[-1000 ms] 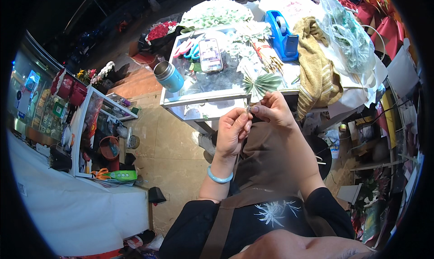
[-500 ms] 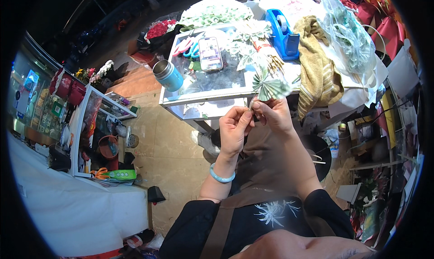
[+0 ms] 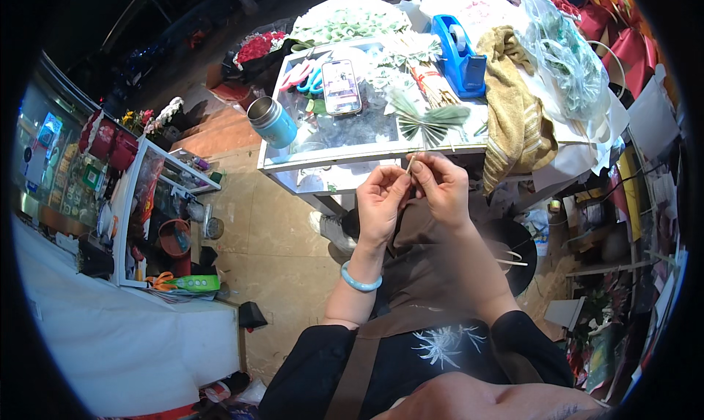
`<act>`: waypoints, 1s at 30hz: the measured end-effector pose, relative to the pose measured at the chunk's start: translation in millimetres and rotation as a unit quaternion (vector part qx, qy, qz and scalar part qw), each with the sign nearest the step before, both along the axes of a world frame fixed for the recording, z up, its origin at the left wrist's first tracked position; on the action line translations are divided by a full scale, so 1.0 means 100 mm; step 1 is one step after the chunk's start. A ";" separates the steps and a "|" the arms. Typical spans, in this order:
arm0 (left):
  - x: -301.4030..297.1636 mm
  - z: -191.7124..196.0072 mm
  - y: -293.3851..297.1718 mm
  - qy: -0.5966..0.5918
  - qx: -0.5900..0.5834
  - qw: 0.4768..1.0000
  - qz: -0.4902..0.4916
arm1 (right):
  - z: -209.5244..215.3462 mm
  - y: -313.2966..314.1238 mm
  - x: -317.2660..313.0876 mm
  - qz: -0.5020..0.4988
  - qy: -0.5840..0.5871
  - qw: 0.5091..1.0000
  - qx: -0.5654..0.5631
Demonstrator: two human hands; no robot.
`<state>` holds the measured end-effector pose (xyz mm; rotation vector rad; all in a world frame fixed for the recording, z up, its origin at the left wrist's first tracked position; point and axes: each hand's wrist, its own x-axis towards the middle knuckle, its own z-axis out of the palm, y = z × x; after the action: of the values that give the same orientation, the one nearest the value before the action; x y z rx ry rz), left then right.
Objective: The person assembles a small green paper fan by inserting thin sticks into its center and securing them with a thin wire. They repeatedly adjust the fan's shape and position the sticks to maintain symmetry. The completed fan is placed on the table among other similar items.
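Note:
My left hand (image 3: pixel 380 204) and my right hand (image 3: pixel 444 190) are close together at the table's near edge. Between their pinched fingertips is a thin stick (image 3: pixel 411 163), its lower part hidden by the fingers. Just past the fingertips a pleated green-and-white paper fan (image 3: pixel 429 122), spread like a bow, appears to sit on the stick's far end; its left side is blurred. Beyond it on the table lie a bundle of thin sticks (image 3: pixel 434 86) with a red tie and more pleated paper pieces (image 3: pixel 412 49).
On the white-framed glass-topped table (image 3: pixel 334 155) are a phone (image 3: pixel 342 87), scissors (image 3: pixel 312 78), a blue metal cup (image 3: pixel 273 123), a blue tape dispenser (image 3: pixel 460 59) and a mustard towel (image 3: pixel 513 119). A clear plastic bag (image 3: pixel 565 61) bulges at the right. A shelf unit (image 3: pixel 139 200) stands left.
The paper fan has turned and swung left and away, showing two spread wings. My right fingers have shifted slightly down the stick; my left hand has barely moved.

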<state>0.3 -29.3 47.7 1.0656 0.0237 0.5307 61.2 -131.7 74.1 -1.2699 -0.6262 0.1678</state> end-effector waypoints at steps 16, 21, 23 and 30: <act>0.05 -0.17 -0.05 0.049 0.090 0.992 0.070 | -0.18 -0.09 0.21 -0.087 -0.152 0.980 -0.098; 0.08 -0.23 -0.13 0.014 0.187 0.965 0.181 | -0.31 -0.08 0.24 -0.033 -0.086 0.995 -0.038; 0.07 -0.23 -0.15 0.030 0.152 0.974 0.167 | -0.32 -0.10 0.24 0.024 -0.003 1.000 -0.005; 0.08 -0.23 -0.03 0.044 -0.134 0.984 -0.110 | -0.30 -0.13 0.29 0.161 0.156 0.971 0.079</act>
<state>7.9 -32.5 24.6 0.8158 0.0524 0.2708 90.2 -144.8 43.7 -0.9552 -0.5570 0.5644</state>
